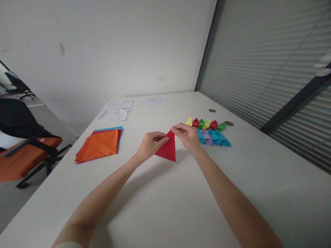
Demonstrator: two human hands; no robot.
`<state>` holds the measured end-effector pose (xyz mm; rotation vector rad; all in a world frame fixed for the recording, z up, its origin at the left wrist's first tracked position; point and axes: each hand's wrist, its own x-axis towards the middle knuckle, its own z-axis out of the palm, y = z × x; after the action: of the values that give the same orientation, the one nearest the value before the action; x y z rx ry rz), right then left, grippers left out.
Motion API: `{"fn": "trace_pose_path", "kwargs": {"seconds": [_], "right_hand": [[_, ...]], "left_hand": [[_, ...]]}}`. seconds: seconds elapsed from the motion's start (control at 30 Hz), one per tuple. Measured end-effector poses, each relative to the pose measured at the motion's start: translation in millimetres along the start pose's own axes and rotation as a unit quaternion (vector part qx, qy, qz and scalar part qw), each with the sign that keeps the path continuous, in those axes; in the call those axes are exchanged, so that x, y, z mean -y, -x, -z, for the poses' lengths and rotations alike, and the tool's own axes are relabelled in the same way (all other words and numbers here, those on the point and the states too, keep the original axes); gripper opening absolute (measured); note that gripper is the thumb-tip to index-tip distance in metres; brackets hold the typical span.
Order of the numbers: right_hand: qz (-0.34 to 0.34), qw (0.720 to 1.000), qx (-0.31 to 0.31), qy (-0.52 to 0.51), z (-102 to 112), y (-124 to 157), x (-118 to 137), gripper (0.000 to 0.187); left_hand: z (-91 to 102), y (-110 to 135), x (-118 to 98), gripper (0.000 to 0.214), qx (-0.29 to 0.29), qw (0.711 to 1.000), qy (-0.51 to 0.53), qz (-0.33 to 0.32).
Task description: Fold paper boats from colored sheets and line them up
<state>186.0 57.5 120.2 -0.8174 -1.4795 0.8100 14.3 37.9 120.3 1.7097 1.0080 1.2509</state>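
A red paper folded into a triangle (pixel 168 150) is held just above the white table (pixel 160 206). My left hand (pixel 150 144) pinches its left edge with closed fingers. My right hand (pixel 188 136) pinches the top corner of the same paper. Just right of my right hand lie rows of small folded paper pieces (pixel 210 131) in yellow, red, green, blue and purple. A stack of coloured square sheets (pixel 99 145), orange on top, lies to the left of my left hand.
Printed white papers (pixel 115 111) lie at the table's far end, with one more sheet (pixel 154 100) beside them. Two round brown cable holes (pixel 229 123) sit near the window blinds on the right. An orange and black office chair (pixel 23 144) stands left of the table.
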Motion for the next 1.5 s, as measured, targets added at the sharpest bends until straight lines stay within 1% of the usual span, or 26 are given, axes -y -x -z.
{"fn": "trace_pose_path", "kwargs": {"seconds": [0.07,0.17,0.3,0.37,0.5,0.6,0.7,0.8,0.9,1.0,1.07,1.13,1.3,1.4,1.5], "right_hand": [[0.001,1.000,-0.026,-0.014,0,0,6,0.025],[0.013,0.998,-0.057,-0.035,3,0,10,0.023],[0.038,0.988,-0.134,-0.062,12,-4,1,0.020],[0.033,0.982,-0.170,-0.080,17,-8,-7,0.022],[0.004,0.973,-0.199,-0.119,20,-12,-17,0.028],[0.000,0.967,-0.215,-0.140,19,-13,-19,0.027],[0.001,0.965,-0.222,-0.142,18,-13,-18,0.027],[-0.004,0.964,-0.226,-0.142,19,-14,-18,0.027],[0.000,0.963,-0.223,-0.150,17,-13,-18,0.027],[0.011,0.966,-0.220,-0.135,14,-11,-19,0.027],[0.016,0.968,-0.218,-0.123,12,-9,-19,0.026],[0.019,0.970,-0.214,-0.116,10,-8,-20,0.024],[0.032,0.975,-0.204,-0.088,13,-9,-23,0.020],[0.025,0.976,-0.203,-0.074,15,-9,-22,0.019],[0.016,0.975,-0.203,-0.089,16,-9,-20,0.015]], "left_hand": [[2.9,3,-1,0.018,0.007,1.000,0.012,0.006],[6.1,5,-3,0.020,-0.002,0.999,0.036,0.016],[6.7,1,0,0.023,-0.039,0.995,0.084,0.025],[6.1,-1,3,0.025,-0.063,0.992,0.108,0.031],[4.2,-2,8,0.026,-0.094,0.986,0.134,0.033],[2.4,-1,8,0.026,-0.127,0.981,0.145,0.027],[1.6,-1,6,0.026,-0.170,0.974,0.152,0.019],[1.7,-1,4,0.026,-0.185,0.970,0.157,0.013],[0.7,-1,6,0.026,-0.163,0.968,0.189,0.017],[-2.2,-1,10,0.027,-0.115,0.966,0.225,0.053],[-3.6,-1,13,0.027,-0.102,0.966,0.228,0.071],[-3.4,-2,16,0.027,-0.118,0.966,0.220,0.066],[1.9,-6,18,0.024,-0.174,0.970,0.171,0.019],[3.8,-6,18,0.023,-0.187,0.974,0.130,0.010],[4.9,-5,18,0.023,-0.189,0.977,0.100,0.002]]}}
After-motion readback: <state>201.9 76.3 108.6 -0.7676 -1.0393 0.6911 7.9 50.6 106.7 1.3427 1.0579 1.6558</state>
